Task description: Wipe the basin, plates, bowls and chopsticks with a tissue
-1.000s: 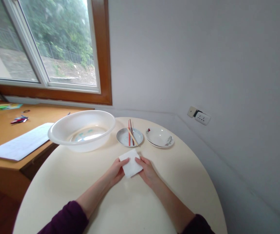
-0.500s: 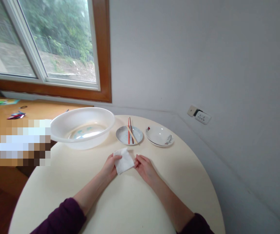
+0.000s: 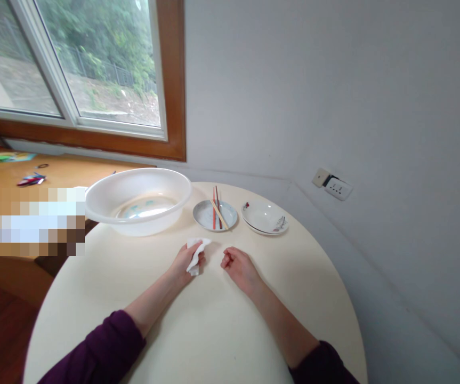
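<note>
My left hand (image 3: 185, 260) is closed around a crumpled white paper napkin (image 3: 196, 257), whose edges stick out above and below the fingers. To its right, a short gap away, my right hand (image 3: 235, 265) hovers over the table with the fingers curled in; I see nothing in them. Just beyond both hands lies a grey-white plate (image 3: 201, 217) with several chopsticks (image 3: 214, 213) across it, red, dark brown and pale wood. White dishes with a floral pattern (image 3: 265, 214), apparently stacked, stand to the right of that plate.
A large translucent plastic basin (image 3: 139, 221) takes up the back left of the round cream table (image 3: 198, 336). Behind it stands a wooden desk (image 3: 78, 166) with pens (image 3: 32, 179) on it. A window, a wall and a power socket (image 3: 338, 188) border the table.
The napkin, spread flat and close to my right fingers before, is now bunched up in my left hand. My right hand has come away from it and its fingers have curled in.
</note>
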A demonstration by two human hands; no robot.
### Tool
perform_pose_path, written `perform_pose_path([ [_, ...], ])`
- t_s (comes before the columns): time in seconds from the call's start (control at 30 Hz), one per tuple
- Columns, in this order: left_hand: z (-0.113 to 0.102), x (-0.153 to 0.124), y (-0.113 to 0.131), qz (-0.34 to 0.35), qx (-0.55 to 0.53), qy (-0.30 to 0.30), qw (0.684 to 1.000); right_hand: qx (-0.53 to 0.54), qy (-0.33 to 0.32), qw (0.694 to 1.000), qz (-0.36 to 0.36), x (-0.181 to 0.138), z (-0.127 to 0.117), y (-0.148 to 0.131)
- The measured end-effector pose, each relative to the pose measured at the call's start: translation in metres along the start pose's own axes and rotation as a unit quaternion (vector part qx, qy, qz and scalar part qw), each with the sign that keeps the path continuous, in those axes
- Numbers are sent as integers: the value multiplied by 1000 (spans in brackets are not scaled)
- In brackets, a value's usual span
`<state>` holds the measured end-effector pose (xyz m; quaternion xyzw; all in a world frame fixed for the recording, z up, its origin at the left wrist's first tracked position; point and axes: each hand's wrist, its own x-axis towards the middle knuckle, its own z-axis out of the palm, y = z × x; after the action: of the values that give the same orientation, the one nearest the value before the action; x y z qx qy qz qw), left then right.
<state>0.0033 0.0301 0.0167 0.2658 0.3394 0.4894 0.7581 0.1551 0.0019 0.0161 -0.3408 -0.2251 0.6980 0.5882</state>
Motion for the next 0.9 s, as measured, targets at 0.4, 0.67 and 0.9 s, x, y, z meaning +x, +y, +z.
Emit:
perform_pose_path([
  [0.4,5,-3,2,18,12,4,1000,-45,1,999,-15,-2,2,-1],
  [0.67,12,-9,-5,212,269,108,934,-465,91,817,-329,-1,-8,3],
  [0.9,5,-2,0,263,288,177,904,-637,88,604,-471,28,5,3],
])
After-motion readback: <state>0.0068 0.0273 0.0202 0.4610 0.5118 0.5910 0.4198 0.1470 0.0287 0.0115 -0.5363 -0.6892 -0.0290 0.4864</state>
